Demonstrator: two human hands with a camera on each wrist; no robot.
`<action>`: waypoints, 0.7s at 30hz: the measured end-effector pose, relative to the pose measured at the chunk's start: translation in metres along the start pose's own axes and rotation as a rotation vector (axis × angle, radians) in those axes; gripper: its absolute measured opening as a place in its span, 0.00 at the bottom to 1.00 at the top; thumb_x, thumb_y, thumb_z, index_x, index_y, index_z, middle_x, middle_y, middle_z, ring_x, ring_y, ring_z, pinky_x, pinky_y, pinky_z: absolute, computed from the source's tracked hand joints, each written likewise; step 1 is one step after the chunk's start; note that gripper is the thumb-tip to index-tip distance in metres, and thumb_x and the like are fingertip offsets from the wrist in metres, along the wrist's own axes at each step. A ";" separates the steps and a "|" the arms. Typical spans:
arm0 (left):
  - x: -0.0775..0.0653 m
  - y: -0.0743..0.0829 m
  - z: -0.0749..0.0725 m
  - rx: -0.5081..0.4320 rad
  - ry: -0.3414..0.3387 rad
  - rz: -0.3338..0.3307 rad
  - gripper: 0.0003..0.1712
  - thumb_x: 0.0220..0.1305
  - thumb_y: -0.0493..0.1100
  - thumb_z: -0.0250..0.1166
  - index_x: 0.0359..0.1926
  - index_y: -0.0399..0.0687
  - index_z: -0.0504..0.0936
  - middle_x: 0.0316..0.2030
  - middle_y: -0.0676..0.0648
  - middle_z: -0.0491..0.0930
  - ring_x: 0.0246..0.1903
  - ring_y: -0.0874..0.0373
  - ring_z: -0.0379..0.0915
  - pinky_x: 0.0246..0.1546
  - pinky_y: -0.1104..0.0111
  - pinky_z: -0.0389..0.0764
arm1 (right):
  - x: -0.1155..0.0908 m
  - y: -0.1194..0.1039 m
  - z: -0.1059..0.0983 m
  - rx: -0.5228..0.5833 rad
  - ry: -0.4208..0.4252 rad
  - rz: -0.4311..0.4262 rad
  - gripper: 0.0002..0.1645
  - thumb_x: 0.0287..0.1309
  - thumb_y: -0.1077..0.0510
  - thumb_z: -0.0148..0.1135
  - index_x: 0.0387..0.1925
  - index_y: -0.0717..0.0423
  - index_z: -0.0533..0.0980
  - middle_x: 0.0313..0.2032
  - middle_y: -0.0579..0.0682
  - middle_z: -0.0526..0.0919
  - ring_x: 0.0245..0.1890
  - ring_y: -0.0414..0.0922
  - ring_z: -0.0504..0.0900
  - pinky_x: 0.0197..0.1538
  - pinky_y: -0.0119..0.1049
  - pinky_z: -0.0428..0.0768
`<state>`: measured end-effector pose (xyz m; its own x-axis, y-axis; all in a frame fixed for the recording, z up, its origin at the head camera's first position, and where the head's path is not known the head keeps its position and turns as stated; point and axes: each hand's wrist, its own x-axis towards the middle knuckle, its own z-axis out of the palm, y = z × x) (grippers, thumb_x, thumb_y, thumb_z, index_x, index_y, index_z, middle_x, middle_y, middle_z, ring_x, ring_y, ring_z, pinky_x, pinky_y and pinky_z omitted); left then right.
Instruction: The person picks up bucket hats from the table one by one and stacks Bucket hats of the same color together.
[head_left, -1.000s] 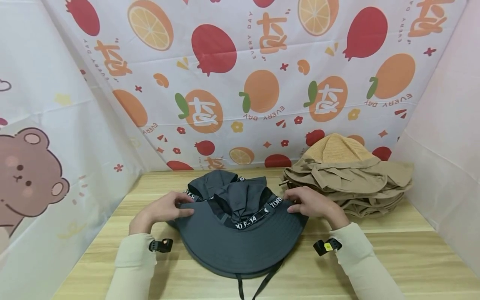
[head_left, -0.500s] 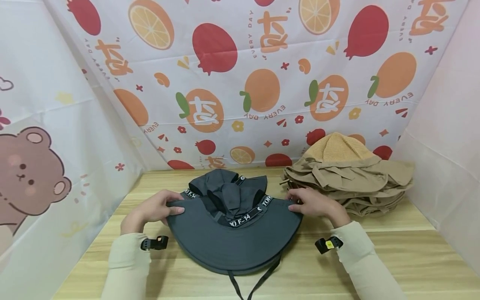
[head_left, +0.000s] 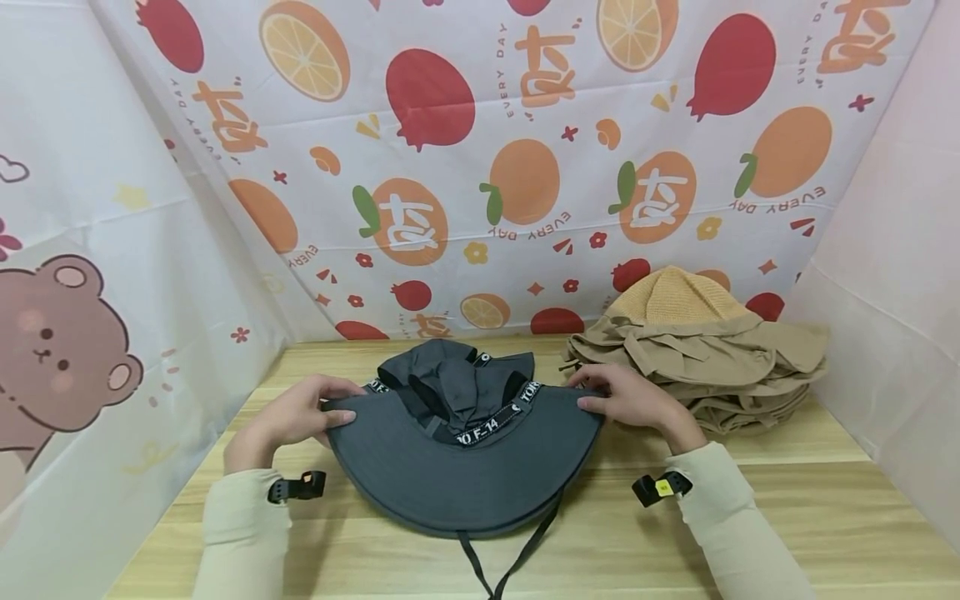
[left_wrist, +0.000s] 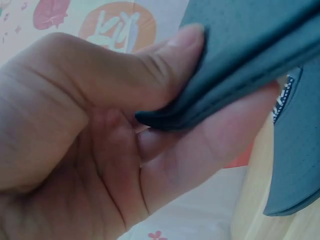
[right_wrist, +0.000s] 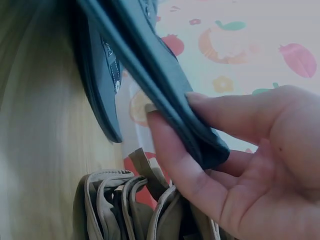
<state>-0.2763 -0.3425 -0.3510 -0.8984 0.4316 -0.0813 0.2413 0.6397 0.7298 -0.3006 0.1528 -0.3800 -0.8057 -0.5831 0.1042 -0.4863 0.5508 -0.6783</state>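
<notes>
A dark grey sun hat point(head_left: 465, 475) lies at the middle of the table, its wide brim towards me and its crumpled crown behind. White lettering runs along a black band inside. My left hand point(head_left: 292, 417) pinches the brim's left end between thumb and fingers. At the right end, my right hand point(head_left: 633, 398) pinches the brim the same way. Both wrist views show layered edges of the brim point(left_wrist: 240, 80) between thumb and fingers; whether a second hat lies beneath, I cannot tell. A black chin cord point(head_left: 528, 546) hangs from the front.
A stack of khaki hats point(head_left: 705, 358), topped by a straw-coloured crown, stands at the back right, close behind my right hand. The wooden table point(head_left: 817, 508) is bounded by a fruit-print cloth point(head_left: 465, 192) behind and pale cloths on both sides.
My left hand has moved left with its end of the brim, and my right hand slightly right. The brim is spread wider, and its front edge has shifted a little away from me.
</notes>
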 end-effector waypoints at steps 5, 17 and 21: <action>-0.005 0.001 -0.004 -0.015 0.047 0.015 0.24 0.67 0.32 0.67 0.63 0.31 0.79 0.57 0.28 0.81 0.37 0.60 0.85 0.28 0.61 0.88 | 0.001 0.001 0.000 0.025 0.044 -0.013 0.18 0.70 0.62 0.63 0.59 0.60 0.80 0.44 0.59 0.85 0.34 0.40 0.82 0.30 0.36 0.85; -0.011 0.012 -0.011 0.075 0.172 0.048 0.21 0.67 0.33 0.68 0.60 0.35 0.82 0.44 0.35 0.86 0.31 0.61 0.84 0.27 0.64 0.87 | 0.006 -0.006 0.005 -0.065 0.237 0.015 0.18 0.70 0.60 0.65 0.59 0.55 0.83 0.56 0.58 0.87 0.48 0.48 0.86 0.47 0.42 0.84; -0.015 0.018 -0.013 0.117 0.228 0.060 0.20 0.67 0.33 0.68 0.59 0.33 0.82 0.44 0.34 0.85 0.29 0.63 0.82 0.25 0.65 0.86 | 0.009 -0.012 0.009 -0.082 0.316 0.049 0.17 0.69 0.59 0.65 0.58 0.52 0.84 0.58 0.58 0.86 0.54 0.52 0.84 0.54 0.47 0.80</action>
<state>-0.2632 -0.3454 -0.3281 -0.9374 0.3251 0.1247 0.3256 0.6920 0.6443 -0.2993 0.1358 -0.3777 -0.8875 -0.3481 0.3020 -0.4599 0.6272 -0.6286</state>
